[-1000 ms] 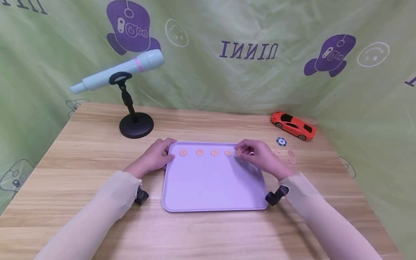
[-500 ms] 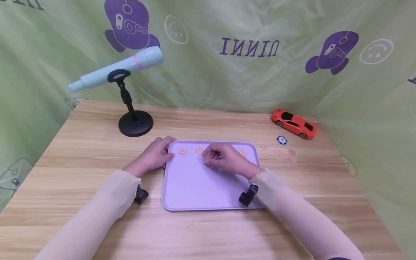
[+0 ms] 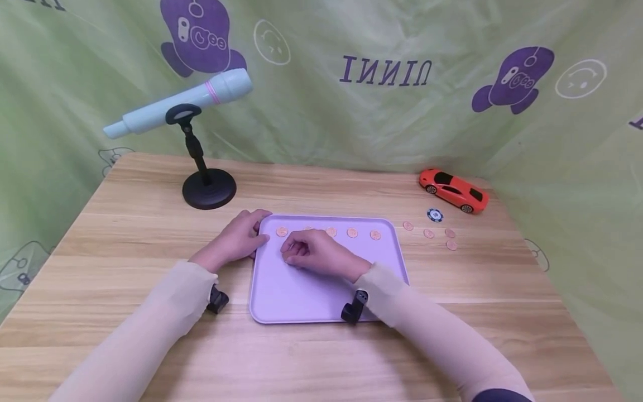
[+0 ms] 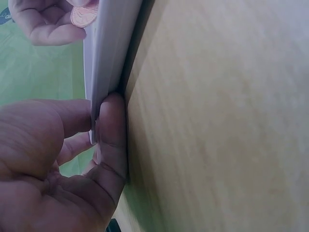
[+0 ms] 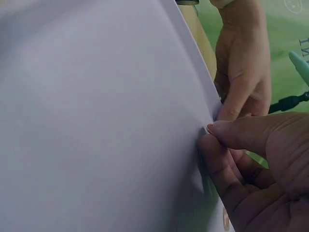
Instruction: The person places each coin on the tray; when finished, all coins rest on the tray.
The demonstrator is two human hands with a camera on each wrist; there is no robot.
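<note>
Squarely at the middle of the wooden table (image 3: 125, 234): a lavender tray (image 3: 326, 296), gripped at its far left corner by the left hand (image 3: 236, 240). Thumb over the rim, fingers curled beneath, apparently to keep the tray from sliding on the wood.

Lowered over the tray's left half, just below a row of copper coins (image 3: 352, 232) lined along the far edge: the right hand (image 3: 316, 254), fingers bunched tight and pinching one more coin (image 4: 83, 14) at the tips, close to the tray floor.

Shown by the left wrist camera alone: that pinched coin face-on between the right fingertips, and the thin tray rim squeezed edge-on between thumb and forefinger. Hidden under the knuckles in the head view.

Filled mostly with blank tray surface from the right wrist, fingertips closed together against it and the left hand beyond at the corner. Possibly a copper sliver at the bottom edge of that picture, too small to call.

Caught only from the head: the row of five, its second coin half covered by the right hand. Four loose coins (image 3: 428, 233) on bare wood right of the tray, a blue poker chip (image 3: 435, 215), an orange toy car (image 3: 454, 191) and a pale microphone (image 3: 178, 103) tilted on its black stand at far left.
</note>
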